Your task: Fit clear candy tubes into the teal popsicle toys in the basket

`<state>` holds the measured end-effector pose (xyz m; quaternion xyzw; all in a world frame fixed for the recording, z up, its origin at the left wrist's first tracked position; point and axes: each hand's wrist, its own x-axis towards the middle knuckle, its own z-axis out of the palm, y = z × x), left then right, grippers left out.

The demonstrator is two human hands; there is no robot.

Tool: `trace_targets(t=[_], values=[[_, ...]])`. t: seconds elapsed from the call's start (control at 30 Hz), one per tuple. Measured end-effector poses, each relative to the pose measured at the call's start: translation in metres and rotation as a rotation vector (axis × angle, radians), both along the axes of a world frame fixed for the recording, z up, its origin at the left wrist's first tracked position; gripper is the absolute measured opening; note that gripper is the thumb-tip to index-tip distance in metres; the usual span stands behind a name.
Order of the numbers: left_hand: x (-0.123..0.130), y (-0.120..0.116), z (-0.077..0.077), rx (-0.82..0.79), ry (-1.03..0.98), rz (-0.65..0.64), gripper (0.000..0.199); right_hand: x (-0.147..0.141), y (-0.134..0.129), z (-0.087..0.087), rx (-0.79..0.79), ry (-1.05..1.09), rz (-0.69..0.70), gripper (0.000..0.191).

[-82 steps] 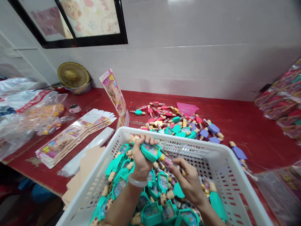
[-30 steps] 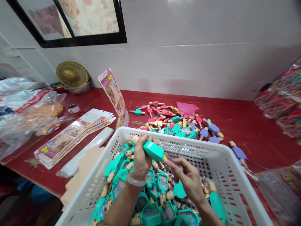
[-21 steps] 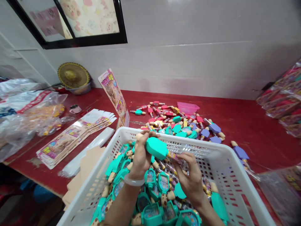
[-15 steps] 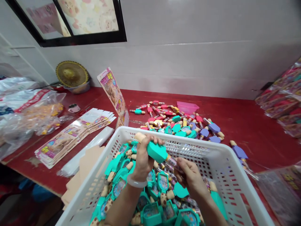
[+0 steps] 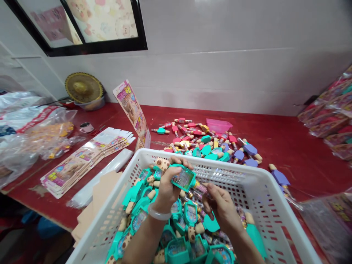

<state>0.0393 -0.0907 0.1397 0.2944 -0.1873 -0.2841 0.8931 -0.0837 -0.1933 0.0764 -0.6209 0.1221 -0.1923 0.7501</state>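
Observation:
Above a white plastic basket [image 5: 255, 179], my left hand [image 5: 168, 181] is closed round a teal toy [image 5: 183, 178] with a clear window and a spotted tan knob on its upper end. My right hand [image 5: 220, 203] pinches the clear wrapped tube [image 5: 200, 188] at the toy's other end. The window side of the toy faces up toward me. Under both hands the basket holds many similar teal toys [image 5: 176, 249], with tan knobs and shiny tubes among them. My right fingertips are partly hidden behind the tube.
Beyond the basket lies a pile of red, teal, yellow and purple toys [image 5: 192, 132], beside a pink tray [image 5: 219, 125]. Printed cards [image 5: 82, 161] are stacked at left, with one folded card [image 5: 133, 110] standing. Plastic bags [image 5: 35, 128] crowd the far left; packaged toys [image 5: 330, 113] are at right.
The teal toy has turned over in my hands: its plain back faced up before, and its clear window and spotted knob show now. Both hands keep hold of it in nearly the same place.

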Motion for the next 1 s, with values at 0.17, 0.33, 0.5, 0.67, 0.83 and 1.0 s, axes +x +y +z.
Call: trace_targets(t=[0.17,0.33,0.5,0.67,0.83,1.0], values=[[0.004,-0.001,-0.006,0.173,-0.046,0.099,0.029,-0.003,-0.007,0.004,-0.542,-0.291,-0.447,0.019],[0.003,0.004,-0.009,0.240,-0.071,0.036,0.034,-0.012,-0.012,0.008,-0.426,-0.140,-0.345,0.021],[0.002,0.008,-0.001,0.177,-0.123,-0.012,0.033,-0.010,-0.010,0.006,-0.215,-0.066,-0.113,0.029],[0.005,-0.004,-0.003,0.165,-0.013,0.090,0.039,-0.007,-0.007,0.008,-0.819,-0.347,-0.485,0.033],[0.010,-0.005,-0.009,0.287,0.037,0.187,0.050,-0.010,-0.007,0.010,-0.935,-0.353,-0.513,0.032],[0.011,-0.002,-0.009,0.281,-0.030,0.172,0.052,-0.011,-0.005,0.007,-0.515,-0.079,-0.269,0.040]])
